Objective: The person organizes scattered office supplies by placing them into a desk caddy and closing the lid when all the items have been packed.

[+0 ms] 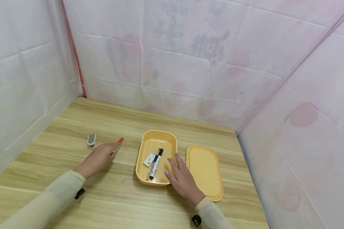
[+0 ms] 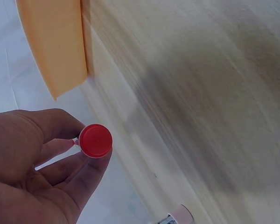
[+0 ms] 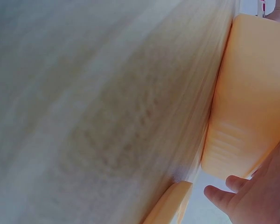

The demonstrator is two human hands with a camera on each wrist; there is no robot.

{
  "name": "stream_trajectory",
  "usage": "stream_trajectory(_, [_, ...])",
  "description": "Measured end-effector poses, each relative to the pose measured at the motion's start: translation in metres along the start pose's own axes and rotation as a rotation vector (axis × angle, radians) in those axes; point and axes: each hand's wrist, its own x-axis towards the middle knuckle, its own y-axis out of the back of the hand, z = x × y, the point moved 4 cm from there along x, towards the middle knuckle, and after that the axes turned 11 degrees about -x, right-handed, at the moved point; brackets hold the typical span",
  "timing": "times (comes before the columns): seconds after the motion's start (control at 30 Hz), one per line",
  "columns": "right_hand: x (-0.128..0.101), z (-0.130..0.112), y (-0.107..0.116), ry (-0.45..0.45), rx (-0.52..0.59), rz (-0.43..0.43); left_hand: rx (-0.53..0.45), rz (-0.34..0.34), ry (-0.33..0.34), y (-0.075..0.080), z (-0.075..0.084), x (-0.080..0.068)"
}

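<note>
Two hands, left hand (image 1: 98, 158) gripping red-capped pen (image 1: 118, 144), right hand (image 1: 182, 179) on yellow box (image 1: 156, 139)

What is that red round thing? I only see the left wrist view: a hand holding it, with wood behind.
Observer: The cap of a red-capped pen, which the left hand grips above the table.
Visitor: And that orange slab?
Observer: An open yellow box holding a black marker and an eraser.
Visitor: Where's the other hand?
Observer: The right hand rests on the box's right rim, beside the lid.
</note>
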Motion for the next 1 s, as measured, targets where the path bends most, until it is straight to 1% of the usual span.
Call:
stream_trajectory(0.23, [0.001,0.0,0.0,0.0,0.0,0.001,0.011,-0.012,-0.001,0.0,0.007,0.007])
stream_trajectory(0.67, [0.002,-0.001,0.0,0.0,0.002,0.003,-0.05,-0.03,0.015,-0.001,0.021,0.016])
stream_trajectory(0.9, [0.003,-0.001,-0.001,0.002,0.001,0.004,-0.082,-0.001,0.017,0.004,0.029,0.025])
stream_trajectory(1.0, [0.003,-0.002,-0.002,0.003,0.007,0.001,-0.095,-0.011,0.011,0.003,0.036,0.03])
